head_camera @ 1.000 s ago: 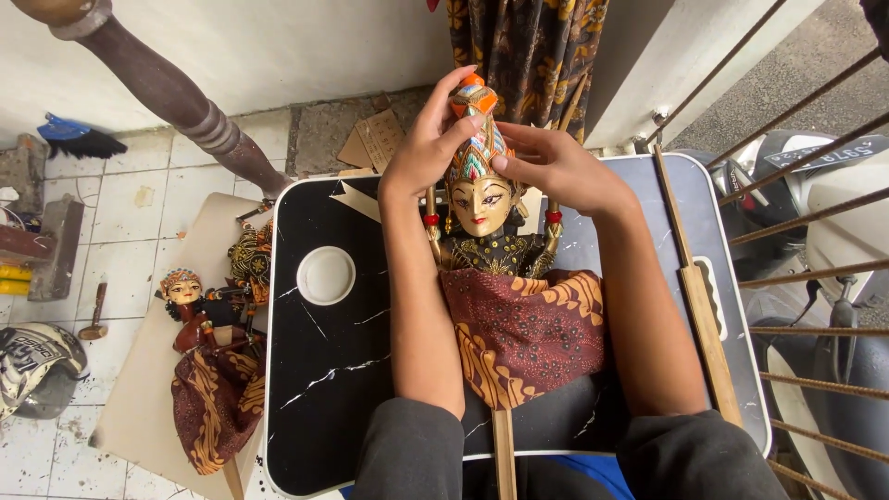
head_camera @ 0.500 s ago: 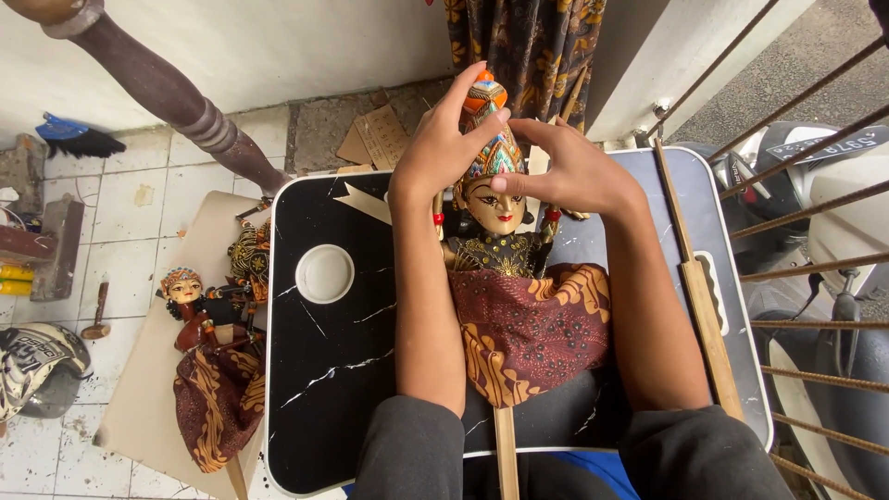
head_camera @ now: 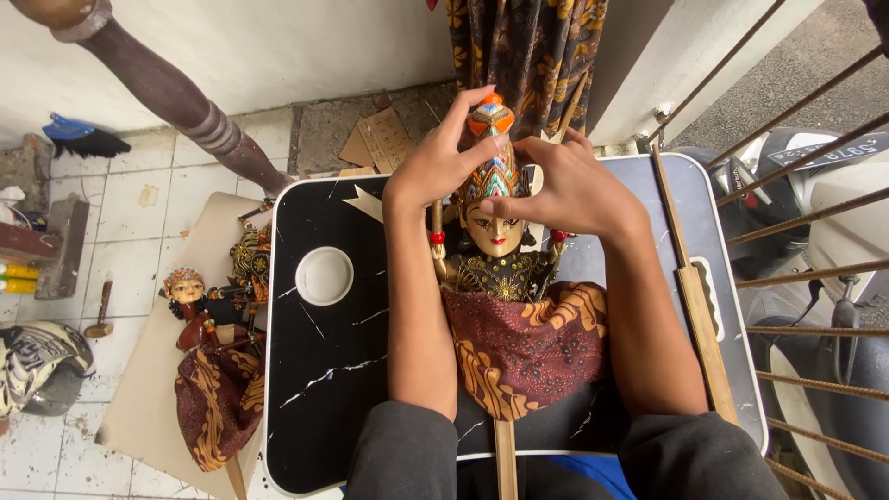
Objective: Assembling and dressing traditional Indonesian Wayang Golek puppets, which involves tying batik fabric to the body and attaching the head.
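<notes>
A wooden rod puppet (head_camera: 500, 278) with a golden face, a tall painted headdress and a red-brown batik skirt lies on a small black marbled table (head_camera: 324, 370). My left hand (head_camera: 440, 162) grips the left side of the headdress, its fingers reaching the orange tip. My right hand (head_camera: 565, 185) holds the right side of the headdress, with the thumb by the puppet's forehead. The puppet's stick runs down between my forearms to the table's front edge.
A white round cup holder (head_camera: 324, 275) is set in the table. A second puppet (head_camera: 208, 356) lies on cardboard on the floor at left. Wooden sticks (head_camera: 694, 296) rest along the table's right side. Metal bars (head_camera: 815, 268), a turned wooden post (head_camera: 176, 97) and a batik cloth (head_camera: 528, 51) surround it.
Both hands shifted slightly on the headdress, the left fingers reaching higher toward its tip. The puppet has stayed in place.
</notes>
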